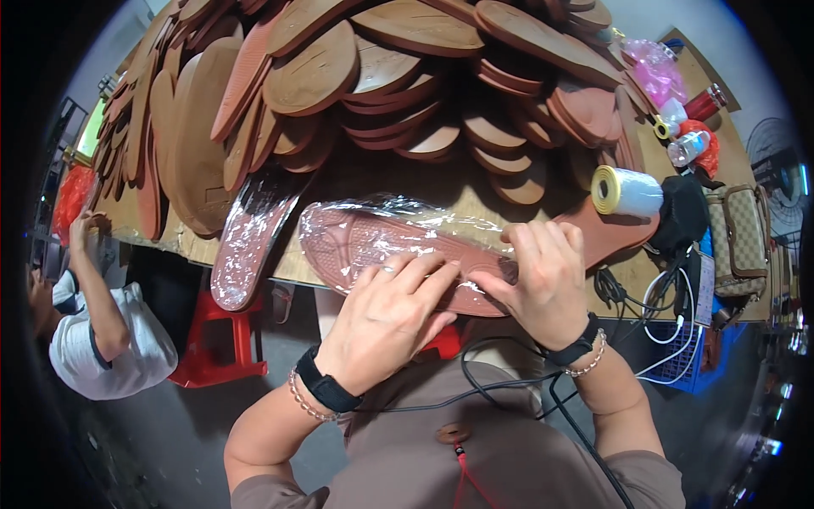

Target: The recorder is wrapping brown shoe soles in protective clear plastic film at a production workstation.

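Observation:
I hold a reddish-brown shoe sole (pixel 356 242) with clear plastic film (pixel 398 222) wrapped over it, just in front of the wooden table edge. My left hand (pixel 386 318) presses its fingers flat on the film over the sole's middle. My right hand (pixel 547 280) grips the sole's right end and pinches the film there. Both wrists carry a black band and a bead bracelet. A second sole wrapped in film (pixel 250 237) lies tilted to the left, hanging over the table edge.
A big heap of brown soles (pixel 373 76) covers the wooden table (pixel 373 174). A roll of film (pixel 626 192), a black bag (pixel 682 212), bottles and a pink bag sit at right. A red stool (pixel 216 339) stands below. Another person (pixel 97 314) works at left.

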A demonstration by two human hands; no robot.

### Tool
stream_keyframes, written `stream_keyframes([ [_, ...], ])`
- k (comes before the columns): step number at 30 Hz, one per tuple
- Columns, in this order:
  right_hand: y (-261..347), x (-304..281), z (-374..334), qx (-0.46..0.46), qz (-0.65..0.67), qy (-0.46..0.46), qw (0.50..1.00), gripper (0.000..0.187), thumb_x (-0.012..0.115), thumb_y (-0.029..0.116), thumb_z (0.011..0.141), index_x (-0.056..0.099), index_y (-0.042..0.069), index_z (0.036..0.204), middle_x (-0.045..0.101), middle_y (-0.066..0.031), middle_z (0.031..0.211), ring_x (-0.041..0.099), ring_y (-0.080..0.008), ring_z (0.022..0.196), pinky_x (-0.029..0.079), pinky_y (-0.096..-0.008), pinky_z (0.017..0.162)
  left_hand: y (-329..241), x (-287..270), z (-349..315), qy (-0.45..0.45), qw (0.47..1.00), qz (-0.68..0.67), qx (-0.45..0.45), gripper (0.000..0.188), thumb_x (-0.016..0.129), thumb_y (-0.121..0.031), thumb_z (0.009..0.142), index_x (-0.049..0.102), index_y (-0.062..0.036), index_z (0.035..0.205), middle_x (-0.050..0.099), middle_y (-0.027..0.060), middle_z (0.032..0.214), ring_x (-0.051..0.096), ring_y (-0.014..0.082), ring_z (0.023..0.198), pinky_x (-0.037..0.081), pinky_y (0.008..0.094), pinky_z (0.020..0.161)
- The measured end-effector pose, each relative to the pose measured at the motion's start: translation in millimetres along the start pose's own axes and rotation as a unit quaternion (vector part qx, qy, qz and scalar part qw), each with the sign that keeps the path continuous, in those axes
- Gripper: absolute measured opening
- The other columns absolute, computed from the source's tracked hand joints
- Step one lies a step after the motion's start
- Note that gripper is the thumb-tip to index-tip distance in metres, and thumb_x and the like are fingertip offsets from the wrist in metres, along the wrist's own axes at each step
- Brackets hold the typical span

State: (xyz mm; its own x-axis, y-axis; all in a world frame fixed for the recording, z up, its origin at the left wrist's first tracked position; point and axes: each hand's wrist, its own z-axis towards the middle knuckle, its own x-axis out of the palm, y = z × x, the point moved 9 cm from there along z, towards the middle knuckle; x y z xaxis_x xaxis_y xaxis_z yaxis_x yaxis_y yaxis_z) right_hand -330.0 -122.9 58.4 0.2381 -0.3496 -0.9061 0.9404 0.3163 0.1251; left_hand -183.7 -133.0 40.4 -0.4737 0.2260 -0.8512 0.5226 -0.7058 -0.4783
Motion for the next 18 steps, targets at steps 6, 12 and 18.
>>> stream_keyframes([
  [6,-47.2,-19.7,-3.4,0.143,0.322,-0.052,0.934,0.039,0.086,0.015,0.084,0.065,0.000,0.112,0.064,-0.0149,0.101,0.065,-0.0320,0.088,0.053,-0.0394,0.081,7.6,14.1,-5.9,0.039,0.995,0.084,-0.022,0.063,0.078,-0.010,0.083,0.061,-0.0101,0.144,0.060,0.0098,0.143,0.058,0.0334,0.126,0.046,0.0456,0.101],
  [12,-75.7,-10.6,2.1,0.183,0.218,0.041,0.958,0.031,0.080,0.024,0.092,0.070,-0.004,0.104,0.069,-0.0181,0.094,0.072,-0.0338,0.081,0.057,-0.0427,0.074,4.0,21.3,-5.3,0.016,0.990,0.136,-0.033,0.060,0.066,0.000,0.086,0.062,-0.0118,0.145,0.060,0.0082,0.148,0.057,0.0328,0.128,0.046,0.0466,0.102],
  [18,-67.4,14.6,8.3,0.179,0.211,0.091,0.957,0.032,0.079,0.027,0.090,0.074,-0.002,0.080,0.070,-0.0195,0.074,0.072,-0.0354,0.071,0.057,-0.0437,0.068,0.0,19.1,-8.3,0.052,0.987,0.145,-0.032,0.059,0.064,-0.002,0.087,0.062,-0.0117,0.145,0.060,0.0087,0.147,0.056,0.0328,0.130,0.045,0.0476,0.104],
])
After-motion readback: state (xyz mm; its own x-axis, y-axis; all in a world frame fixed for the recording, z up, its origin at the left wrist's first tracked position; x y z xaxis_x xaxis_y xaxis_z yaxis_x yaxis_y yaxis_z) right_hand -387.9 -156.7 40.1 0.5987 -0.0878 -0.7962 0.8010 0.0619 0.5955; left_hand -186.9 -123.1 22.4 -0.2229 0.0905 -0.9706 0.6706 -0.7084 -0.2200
